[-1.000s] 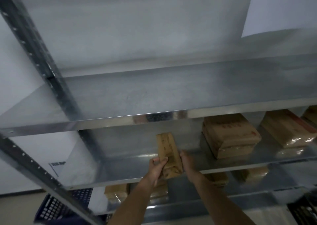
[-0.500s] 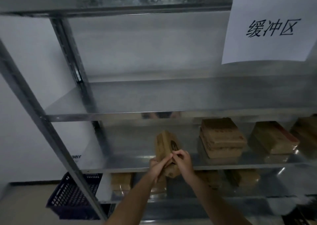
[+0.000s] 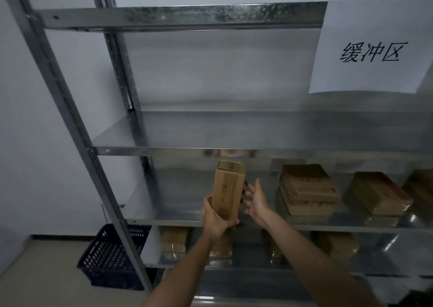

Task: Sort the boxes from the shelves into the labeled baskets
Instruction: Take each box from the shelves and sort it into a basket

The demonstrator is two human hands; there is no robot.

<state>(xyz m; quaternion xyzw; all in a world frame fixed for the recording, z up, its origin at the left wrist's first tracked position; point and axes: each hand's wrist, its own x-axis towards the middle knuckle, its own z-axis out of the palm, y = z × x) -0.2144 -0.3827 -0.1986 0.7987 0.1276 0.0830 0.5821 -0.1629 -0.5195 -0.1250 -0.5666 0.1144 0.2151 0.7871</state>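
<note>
Clerk: Item one, held box (image 3: 228,189). Orientation?

Checker: Brown cardboard, long axis upright. The top end points to 12 o'clock with a slight lean toward 1, and the printed broad face is turned to the camera. It is held in the air before the middle shelf (image 3: 178,204), low in the centre of the view.

Clerk: Hands?

Checker: Left hand (image 3: 214,216), at the box's 6 o'clock. The thumb lies up the left edge and the fingers curl under the bottom end, gripping it. The forearm rises from 6 o'clock. Right hand (image 3: 256,201), at the box's 3 o'clock. Its fingers are straight and spread, palm toward the box, holding nothing. Whether its fingertips touch the right edge cannot be told.

Clerk: Edges, room?

Checker: Upper shelf lip (image 3: 164,151), just above the box's top at 12. Stack of boxes (image 3: 307,190) at 3 o'clock, apart from the right hand, with a wrapped box (image 3: 377,197) beyond it. At 9 o'clock, shelf plate runs to the front post (image 3: 70,121). Dark blue basket (image 3: 110,257) on the floor at 7 o'clock, partly behind that post. Lower boxes (image 3: 174,243) on the shelf beneath. Paper sign (image 3: 372,49) at 1 o'clock.
</note>
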